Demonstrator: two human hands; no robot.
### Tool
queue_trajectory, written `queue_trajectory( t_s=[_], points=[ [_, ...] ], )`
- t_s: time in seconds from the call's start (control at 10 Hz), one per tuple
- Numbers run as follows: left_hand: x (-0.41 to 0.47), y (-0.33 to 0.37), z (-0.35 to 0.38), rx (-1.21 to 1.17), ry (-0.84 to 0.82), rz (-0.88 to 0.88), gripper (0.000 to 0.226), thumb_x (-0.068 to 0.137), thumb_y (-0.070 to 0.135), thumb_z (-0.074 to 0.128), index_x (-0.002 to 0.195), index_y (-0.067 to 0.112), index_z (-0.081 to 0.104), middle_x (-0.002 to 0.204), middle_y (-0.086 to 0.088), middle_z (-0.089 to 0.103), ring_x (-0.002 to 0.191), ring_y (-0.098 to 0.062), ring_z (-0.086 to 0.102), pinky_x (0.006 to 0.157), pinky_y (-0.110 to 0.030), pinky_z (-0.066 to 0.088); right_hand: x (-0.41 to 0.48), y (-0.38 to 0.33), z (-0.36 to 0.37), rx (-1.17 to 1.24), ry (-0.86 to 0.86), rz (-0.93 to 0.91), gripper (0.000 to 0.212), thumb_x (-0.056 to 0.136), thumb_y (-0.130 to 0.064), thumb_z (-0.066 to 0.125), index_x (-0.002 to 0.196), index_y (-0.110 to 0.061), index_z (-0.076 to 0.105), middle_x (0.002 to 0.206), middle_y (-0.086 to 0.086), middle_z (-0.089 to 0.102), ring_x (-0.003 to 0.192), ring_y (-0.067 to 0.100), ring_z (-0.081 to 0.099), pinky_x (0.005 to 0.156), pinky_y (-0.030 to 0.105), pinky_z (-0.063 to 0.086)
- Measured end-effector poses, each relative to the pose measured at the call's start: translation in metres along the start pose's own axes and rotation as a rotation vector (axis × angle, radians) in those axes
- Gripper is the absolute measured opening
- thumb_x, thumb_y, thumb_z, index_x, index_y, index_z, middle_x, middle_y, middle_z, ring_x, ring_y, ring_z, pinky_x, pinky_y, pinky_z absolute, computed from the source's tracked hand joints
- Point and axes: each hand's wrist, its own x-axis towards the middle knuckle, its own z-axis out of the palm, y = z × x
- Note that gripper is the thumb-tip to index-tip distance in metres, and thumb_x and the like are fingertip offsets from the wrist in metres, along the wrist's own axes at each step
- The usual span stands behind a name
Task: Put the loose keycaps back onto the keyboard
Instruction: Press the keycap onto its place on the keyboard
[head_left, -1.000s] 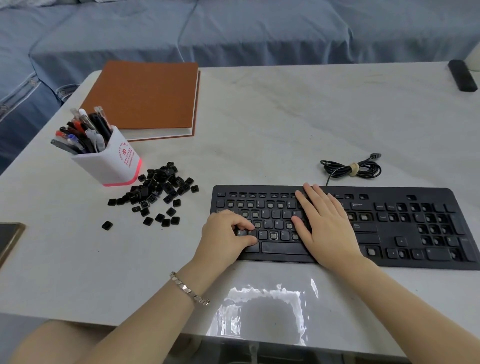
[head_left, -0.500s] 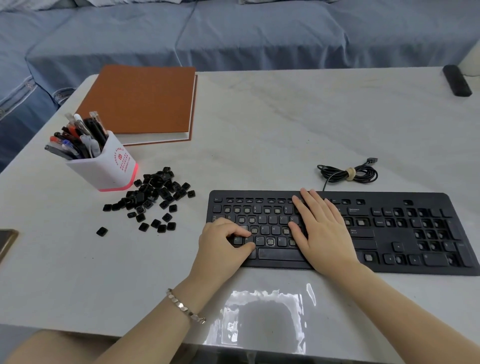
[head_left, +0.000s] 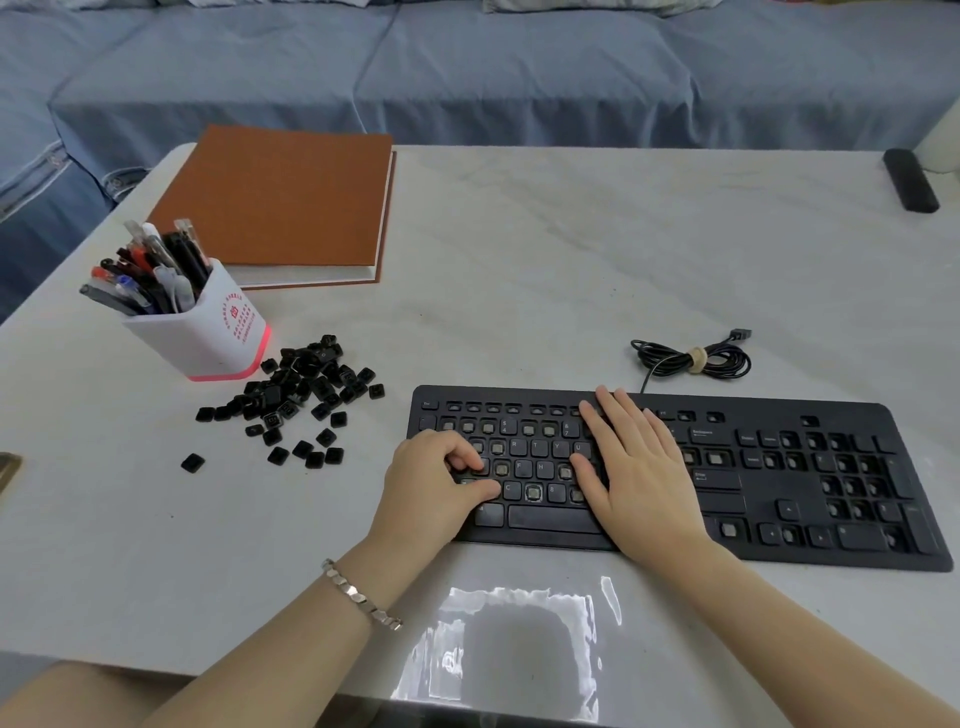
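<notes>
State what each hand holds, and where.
Right hand rests flat on the keyboard, holding nothing. Left hand curls on it; any keycap beneath is hidden.

A bare strip of table (head_left: 322, 519) is left between the loose keycaps (head_left: 306, 379) and the keyboard (head_left: 753, 499). The pile is hemmed at its far left by the pen cup (head_left: 202, 332), with the notebook (head_left: 280, 208) behind. A coiled cable (head_left: 691, 358) is laid just beyond the keyboard.

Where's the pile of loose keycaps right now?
In the head view, the loose keycaps lie on the table left of the keyboard, just right of the white pen holder and nearer than the brown notebook.
</notes>
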Motion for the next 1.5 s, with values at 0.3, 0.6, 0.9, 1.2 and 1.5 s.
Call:
queue_trajectory(
  t_s=[0.3,0.6,0.9,1.2,1.5],
  points=[
    [0.000,0.000,0.002,0.082,0.018,-0.010,0.035,0.067,0.018,0.081,0.061,0.030,0.049,0.074,0.009,0.050,0.080,-0.016,0.051,0.080,-0.035,0.045,0.000,-0.002,-0.003,0.000,-0.042,0.018,0.053,0.090,-0.039,0.033,0.128,-0.007,0.054,0.138,0.011,0.048,0.131,0.020,0.032,0.108,0.037,0.021],
    [0.002,-0.007,-0.015,0.006,0.032,0.027,0.035,0.082,-0.007,0.052,0.076,0.027,0.058,0.089,0.004,0.059,0.080,-0.004,0.053,0.071,0.001,0.035,0.001,-0.002,-0.009,0.009,-0.113,0.031,0.055,0.093,-0.042,0.028,0.127,-0.009,0.054,0.138,0.011,0.049,0.130,0.020,0.034,0.108,0.035,0.020],
    [0.009,-0.082,-0.070,0.567,0.272,-0.135,0.054,0.080,0.047,0.067,0.128,0.024,0.055,0.138,-0.010,0.041,0.127,-0.035,0.034,0.099,-0.051,0.031,0.015,-0.041,-0.018,0.327,-0.112,0.047,0.034,0.088,-0.018,0.055,0.119,-0.008,0.061,0.136,0.010,0.046,0.131,0.026,0.036,0.109,0.030,0.018],
    [0.013,-0.123,-0.081,0.497,0.339,0.259,0.021,0.073,0.018,0.078,0.084,0.007,0.063,0.091,-0.005,0.057,0.094,-0.032,0.044,0.063,-0.031,0.043,0.046,-0.135,-0.007,0.505,-0.250,-0.250,0.027,0.091,-0.011,0.052,0.114,-0.009,0.065,0.132,0.006,0.048,0.130,0.016,0.034,0.101,0.005,0.010],
    [0.007,-0.148,-0.093,0.245,0.463,0.244,0.013,0.087,0.011,0.053,0.080,0.006,0.062,0.084,0.006,0.056,0.085,-0.020,0.047,0.078,-0.028,0.041,0.055,-0.191,0.016,0.490,-0.493,-0.296,0.034,0.094,-0.015,0.043,0.127,-0.017,0.055,0.139,-0.002,0.040,0.133,0.008,0.025,0.105,0.015,0.019]
  ],
)
